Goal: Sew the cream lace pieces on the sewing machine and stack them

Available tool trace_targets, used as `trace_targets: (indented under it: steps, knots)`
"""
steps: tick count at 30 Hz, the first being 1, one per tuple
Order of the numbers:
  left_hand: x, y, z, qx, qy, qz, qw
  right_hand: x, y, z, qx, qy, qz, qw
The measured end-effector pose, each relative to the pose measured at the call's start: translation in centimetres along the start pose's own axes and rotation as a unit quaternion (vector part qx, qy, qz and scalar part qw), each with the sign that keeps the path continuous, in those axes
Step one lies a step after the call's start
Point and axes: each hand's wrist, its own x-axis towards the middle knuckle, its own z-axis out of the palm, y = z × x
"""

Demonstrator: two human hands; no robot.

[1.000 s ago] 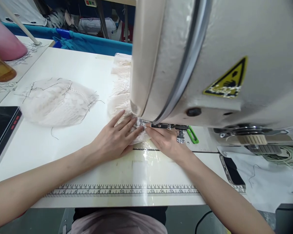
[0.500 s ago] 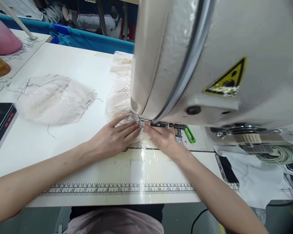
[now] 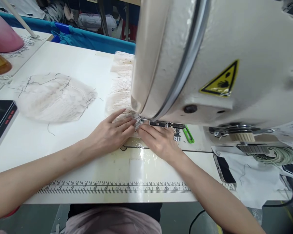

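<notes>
At the far left, at nine o'clock, a dark device (image 3: pixel 0 122) lies on the white counter (image 3: pixel 70 65). Toward ten o'clock from your hands sits a heap of pale lace pieces (image 3: pixel 54 97) with loose dark threads, well apart from your work. Your left hand (image 3: pixel 109 134) lies flat, fingers (image 3: pixel 123 123) stretched out and close together, pressing on the lace strip (image 3: pixel 120 86), which runs away from you toward twelve o'clock beside the machine. The near end of that strip lies under your fingertips, right at the presser foot (image 3: pixel 140 122) of the sewing machine (image 3: pixel 210 58). Your right hand (image 3: pixel 158 140) meets the left one there, its fingers pressed together and laid on the lace edge. A printed ruler (image 3: pixel 112 187) runs along the counter at six o'clock. At three o'clock a green clip (image 3: pixel 188 135) lies by the machine; farther right, a phone (image 3: pixel 224 169) rests on white cloth (image 3: pixel 254 182).
</notes>
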Motion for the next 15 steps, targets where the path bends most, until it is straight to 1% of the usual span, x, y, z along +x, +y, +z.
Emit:
trace_targets:
  steps: [2,4,6,9,11,13,15]
  knots:
    - [-0.15,0.1,-0.04,-0.012,0.001,-0.014,1.0,0.17,-0.2,-0.12,0.024,-0.008,0.003,1.0]
    - [-0.29,0.2,-0.18,-0.029,0.007,-0.016,0.999,0.36,-0.29,-0.29,0.059,0.002,-0.003,0.998]
    - [-0.41,0.27,-0.36,-0.032,0.022,-0.001,0.999,0.53,-0.26,-0.51,0.098,0.022,-0.017,0.995]
    - [-0.53,0.32,-0.58,-0.009,0.034,0.021,0.999,0.64,-0.13,-0.77,0.152,0.046,-0.036,0.987]
    - [-0.58,0.3,-0.64,0.001,0.045,0.033,0.998,0.58,-0.06,-0.75,0.182,0.055,-0.044,0.981]
    - [-0.61,0.23,-0.64,-0.001,0.072,0.054,0.996,0.46,-0.05,-0.58,0.214,0.063,-0.052,0.973]
    - [-0.62,0.13,-0.6,-0.002,0.087,0.067,0.994,0.37,-0.11,-0.38,0.252,0.064,-0.061,0.964]
